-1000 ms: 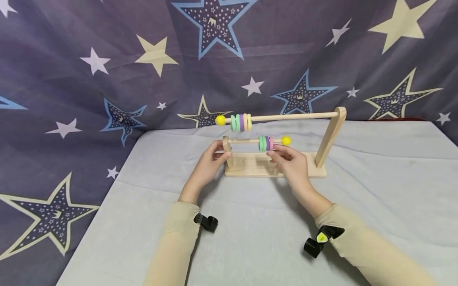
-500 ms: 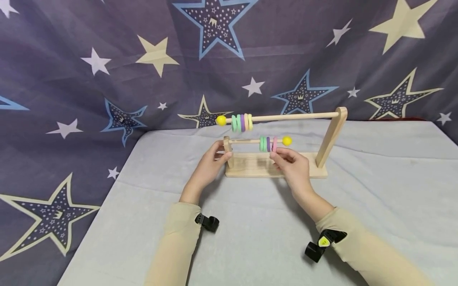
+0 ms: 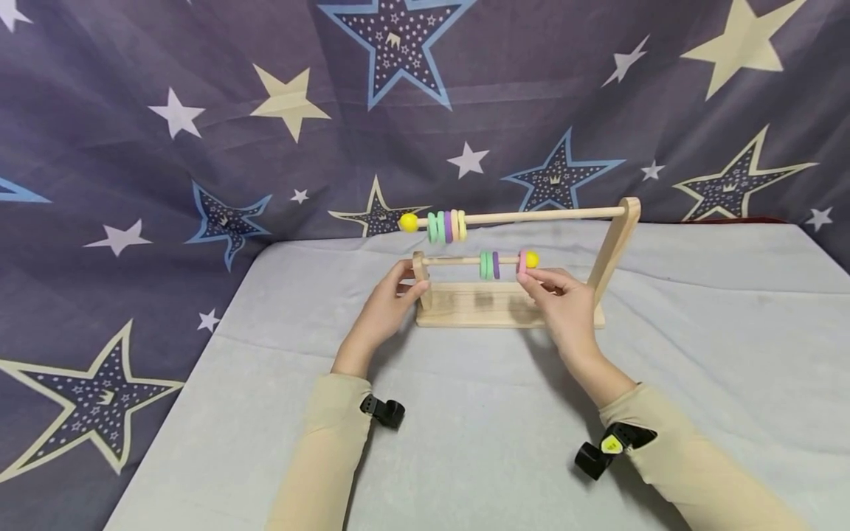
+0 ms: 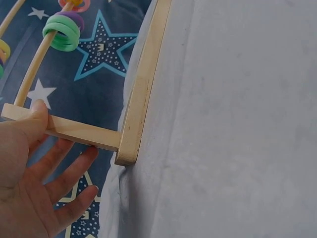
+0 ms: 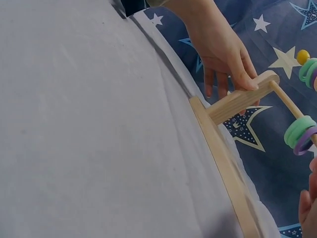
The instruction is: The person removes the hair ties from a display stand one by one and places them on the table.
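A wooden rack (image 3: pixel 478 306) with two rods stands on the cloth. My left hand (image 3: pixel 387 308) grips its short left post (image 4: pixel 81 133) between thumb and fingers. On the lower rod, my right hand (image 3: pixel 564 310) pinches a pink ring (image 3: pixel 522 262), which sits right at the yellow end ball (image 3: pixel 532 259). Farther left along that rod hang two green rings (image 3: pixel 487 265) and a purple ring (image 3: pixel 496 265). The right wrist view shows only some fingertips (image 5: pixel 308 198) of the right hand, at its edge.
The upper rod (image 3: pixel 544 216) carries green, purple and pale yellow rings beside a yellow ball (image 3: pixel 408 222) at its left end. A tall right post (image 3: pixel 614 251) supports it. Behind the pale cloth (image 3: pixel 465 442) hangs a dark star-patterned curtain (image 3: pixel 219 147).
My right hand has slid the pink ring rightward along the lower rod, away from the purple ring and up to the yellow ball. The left hand stays on the post.
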The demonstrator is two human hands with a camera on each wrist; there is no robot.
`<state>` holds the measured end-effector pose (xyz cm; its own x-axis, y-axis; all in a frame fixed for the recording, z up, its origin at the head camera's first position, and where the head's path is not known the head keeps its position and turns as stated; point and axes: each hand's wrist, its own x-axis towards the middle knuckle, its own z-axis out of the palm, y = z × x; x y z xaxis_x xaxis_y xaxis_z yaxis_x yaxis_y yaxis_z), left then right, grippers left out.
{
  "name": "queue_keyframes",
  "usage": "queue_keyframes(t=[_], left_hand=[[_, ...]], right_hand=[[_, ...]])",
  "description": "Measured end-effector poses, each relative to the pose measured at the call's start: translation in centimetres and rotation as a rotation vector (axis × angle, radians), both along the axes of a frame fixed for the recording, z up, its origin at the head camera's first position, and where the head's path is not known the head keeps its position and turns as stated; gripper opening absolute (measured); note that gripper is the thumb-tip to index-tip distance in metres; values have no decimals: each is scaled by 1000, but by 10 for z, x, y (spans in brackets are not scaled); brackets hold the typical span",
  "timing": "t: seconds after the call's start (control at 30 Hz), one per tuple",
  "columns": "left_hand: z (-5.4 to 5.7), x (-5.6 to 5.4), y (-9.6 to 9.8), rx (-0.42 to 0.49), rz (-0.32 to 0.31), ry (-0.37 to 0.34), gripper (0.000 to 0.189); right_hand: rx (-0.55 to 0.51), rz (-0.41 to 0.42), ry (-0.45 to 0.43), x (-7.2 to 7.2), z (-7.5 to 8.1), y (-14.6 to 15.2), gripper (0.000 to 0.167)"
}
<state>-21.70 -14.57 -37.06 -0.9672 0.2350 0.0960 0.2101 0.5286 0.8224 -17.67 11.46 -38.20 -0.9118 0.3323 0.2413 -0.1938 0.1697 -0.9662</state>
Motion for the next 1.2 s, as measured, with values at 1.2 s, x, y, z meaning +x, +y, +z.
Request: queue_keyframes(t=[1.2], left_hand=[[0, 1, -2, -108, 41, -22, 45]], right_hand=[[64, -40, 87, -3, 8, 21, 28]])
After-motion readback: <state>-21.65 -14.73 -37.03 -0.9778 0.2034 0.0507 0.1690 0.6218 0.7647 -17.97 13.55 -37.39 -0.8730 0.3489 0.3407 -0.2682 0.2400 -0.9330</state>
